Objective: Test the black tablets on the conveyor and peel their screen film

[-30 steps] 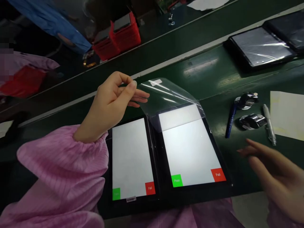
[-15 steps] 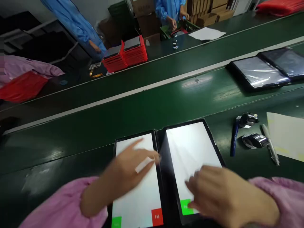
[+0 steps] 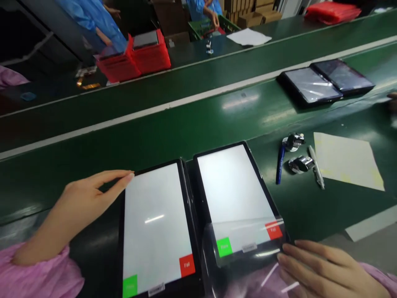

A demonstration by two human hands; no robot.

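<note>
On the green desk (image 3: 198,128) before us, the left tablet (image 3: 155,227) and the right tablet (image 3: 232,186) lie side by side, black-framed, their screens lit white. A clear plastic film (image 3: 245,236) lies across the lower end of the right tablet, draping past its edge toward us. Our right hand (image 3: 322,269) sits at that edge, fingers (image 3: 297,252) stretched out against the film, though we cannot tell whether they pinch it. Our left hand (image 3: 89,203) is empty and relaxed, its fingertips at the left tablet's upper corner. We judge the film light, limp and slippery, best taken by a corner, while the glass screens seem stiff but fragile.
</note>
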